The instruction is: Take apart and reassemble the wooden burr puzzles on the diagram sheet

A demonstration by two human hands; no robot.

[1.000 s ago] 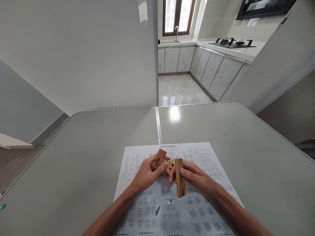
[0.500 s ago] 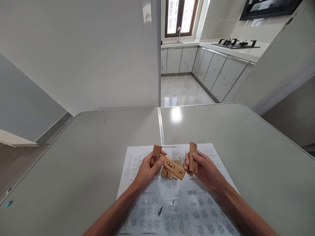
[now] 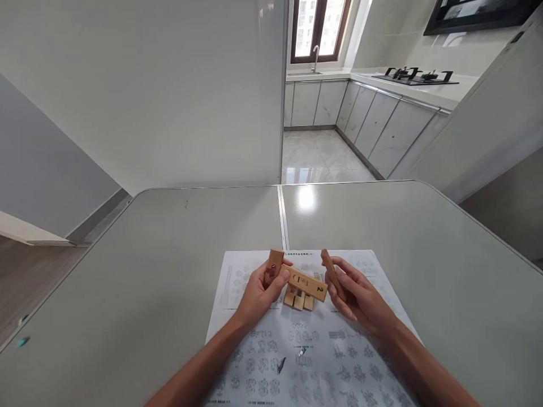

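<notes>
My left hand is closed on two wooden puzzle pieces. One is a notched block tilted upward; the other is a slotted block marked 2, pinched under the thumb and pointing right. My right hand grips another wooden bar, held on edge and leaning left, close to the far end of the numbered block. Below them, several more wooden pieces lie side by side on the printed sheet, partly hidden by the numbered block.
The sheet carries rows of small line drawings and lies on a grey table with a pale seam. A small teal bit is at the table's left edge. Beyond stand a white partition and kitchen cabinets.
My right hand has turned its bar from showing its broad face to showing its narrow edge. The numbered block has tilted slightly in my left hand. The whole view has shifted a little.
</notes>
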